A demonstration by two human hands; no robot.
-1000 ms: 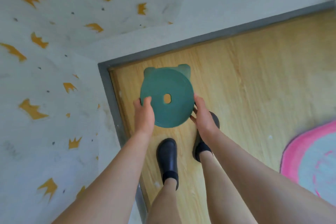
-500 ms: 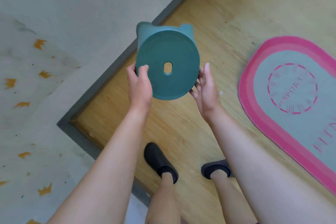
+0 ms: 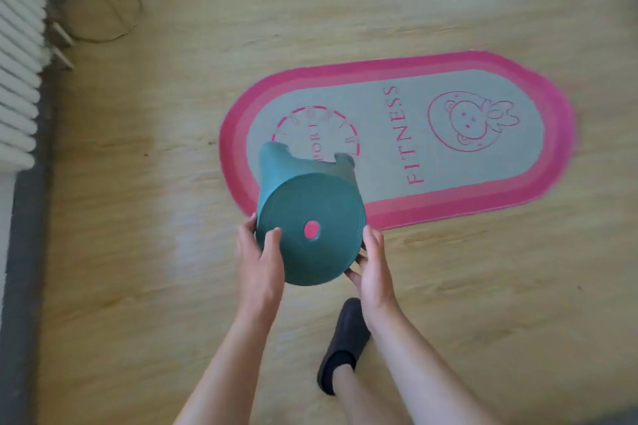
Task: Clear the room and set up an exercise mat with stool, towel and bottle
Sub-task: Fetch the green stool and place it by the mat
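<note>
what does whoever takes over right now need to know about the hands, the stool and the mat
Left hand: grips the seat rim of the green plastic stool, thumb on the seat top.
Right hand: grips the opposite side of the rim.
Stool: in the air, tilted, seat towards the camera, legs pointing at the SPORT end of the exercise mat.
Done: mat lies flat on the wooden floor.
Left: set the stool down by the mat, then add towel and bottle; neither is in view.
</note>
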